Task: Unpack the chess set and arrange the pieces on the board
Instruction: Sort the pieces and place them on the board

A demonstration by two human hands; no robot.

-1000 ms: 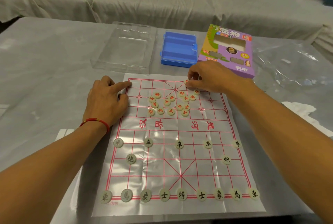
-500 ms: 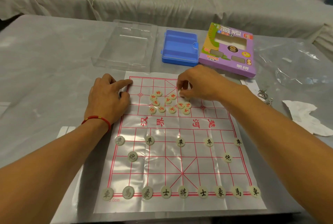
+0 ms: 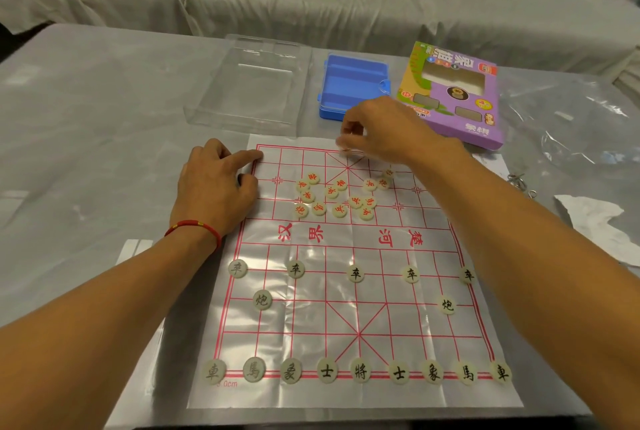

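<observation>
The thin paper board (image 3: 311,294) with red lines lies flat on the table. Black-lettered pieces (image 3: 360,370) stand set up on the near half. Several red-lettered pieces (image 3: 332,192) sit in a loose heap on the far half. My right hand (image 3: 384,131) hovers at the middle of the board's far edge, its curled fingertips pinching a blurred red piece (image 3: 345,151) close to the line. My left hand (image 3: 214,183) rests on the far left corner, index finger stretched out onto the board.
Beyond the board are a clear plastic lid (image 3: 256,83), a blue tray (image 3: 353,83) and the purple box (image 3: 457,97). Crumpled plastic wrap (image 3: 571,124), metal rings (image 3: 519,182) and white paper (image 3: 595,225) lie at the right. A covered sofa runs behind the table.
My right hand dipped into the red heap, then moved away to the middle of the far edge with a piece. The left hand stayed on the corner.
</observation>
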